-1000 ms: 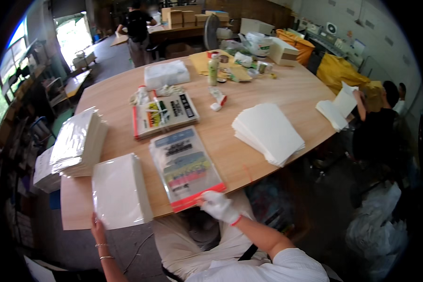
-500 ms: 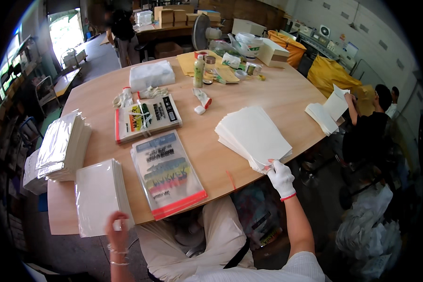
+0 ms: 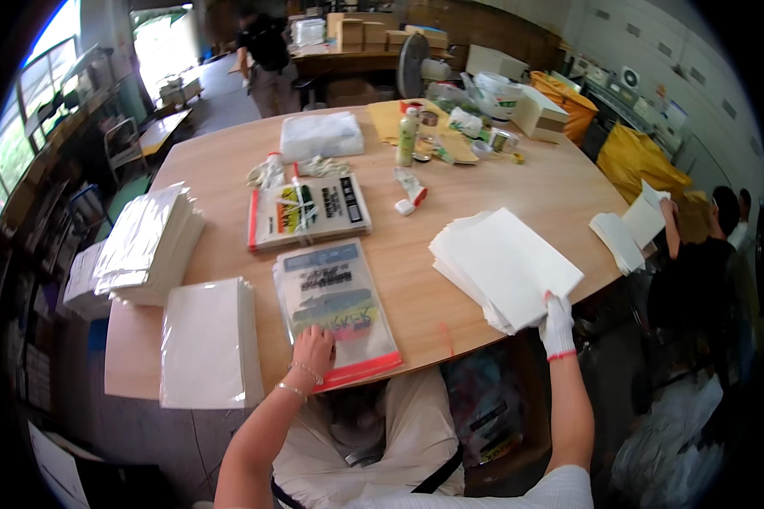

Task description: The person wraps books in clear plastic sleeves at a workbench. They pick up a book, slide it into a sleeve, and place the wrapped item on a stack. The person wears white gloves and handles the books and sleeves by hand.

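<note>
My bare left hand (image 3: 314, 348) rests on a stack of clear printed plastic bags (image 3: 340, 288) with a red lower edge. Its fingers are slightly bent over the top bag and grip nothing that I can see. My right hand (image 3: 557, 327), in a white glove with fingertips uncovered, pinches the near corner of a white paper sheet (image 3: 513, 263). That sheet lies skewed on top of a fanned paper stack (image 3: 460, 270). Left of the bags, a pile of paper in clear sleeves (image 3: 208, 339) sits at the table's near edge.
A taller sleeved pile (image 3: 144, 242) stands at the left. Another bag bundle (image 3: 310, 212), work gloves (image 3: 267, 171), a small tube (image 3: 412, 186) and a bottle (image 3: 407, 137) occupy the wooden table (image 3: 399, 246). One person (image 3: 696, 263) handles paper at right; another (image 3: 265, 55) stands behind.
My left hand has moved right from beside the sleeved paper onto the printed bags. My right hand has shifted the top sheet askew toward the right. The view has turned slightly left.
</note>
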Demonstrator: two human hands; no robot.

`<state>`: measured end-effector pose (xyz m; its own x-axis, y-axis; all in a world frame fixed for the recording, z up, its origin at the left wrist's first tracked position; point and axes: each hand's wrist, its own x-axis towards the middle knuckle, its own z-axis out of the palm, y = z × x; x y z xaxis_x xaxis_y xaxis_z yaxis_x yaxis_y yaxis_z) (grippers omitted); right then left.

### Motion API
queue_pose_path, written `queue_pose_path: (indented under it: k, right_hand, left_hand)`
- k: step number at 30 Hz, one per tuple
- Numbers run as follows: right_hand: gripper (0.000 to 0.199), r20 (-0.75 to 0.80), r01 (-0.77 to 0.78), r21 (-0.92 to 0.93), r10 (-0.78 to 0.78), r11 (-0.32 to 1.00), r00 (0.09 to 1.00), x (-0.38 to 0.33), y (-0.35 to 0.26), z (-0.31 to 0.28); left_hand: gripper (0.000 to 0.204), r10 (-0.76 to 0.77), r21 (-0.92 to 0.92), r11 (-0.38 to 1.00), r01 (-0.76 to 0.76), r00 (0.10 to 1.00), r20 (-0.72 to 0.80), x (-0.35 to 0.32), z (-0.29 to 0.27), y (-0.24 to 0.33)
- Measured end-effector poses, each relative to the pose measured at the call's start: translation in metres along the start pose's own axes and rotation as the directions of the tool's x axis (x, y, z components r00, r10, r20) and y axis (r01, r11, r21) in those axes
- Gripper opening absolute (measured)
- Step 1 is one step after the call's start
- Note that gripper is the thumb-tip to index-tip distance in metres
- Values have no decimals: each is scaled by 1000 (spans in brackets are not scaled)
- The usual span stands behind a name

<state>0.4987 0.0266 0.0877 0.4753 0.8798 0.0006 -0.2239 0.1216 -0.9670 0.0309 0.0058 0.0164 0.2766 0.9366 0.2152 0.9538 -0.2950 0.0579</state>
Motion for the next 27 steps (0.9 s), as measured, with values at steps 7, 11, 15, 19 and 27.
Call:
queue_pose_path:
  k: [7,11,15,19,27]
  right_hand:
    - [38,468,-386,-12,347,922,813,-183,-10,39]
    - [41,475,-620,8,542,785,693,-231,33,45]
    - [39,306,-575,187,509,796,804,-251,65,59]
    - [33,280,-662,349,601,663,749,-266,60,73]
    - [10,55,-587,267,596,764,801,-278,47,91]
  left_hand:
    - [15,-143,-303,941,151,989,50,9,13,-38]
    - [21,-8,-308,951,-42,987,-160,0,26,-45]
    - [18,-355,-236,926,294,891,-283,-23,-7,-31]
    - [20,-511,-617,519,591,794,330,-25,-31,-35]
    - [18,-413,-893,297,338,889,199,-55,-24,12]
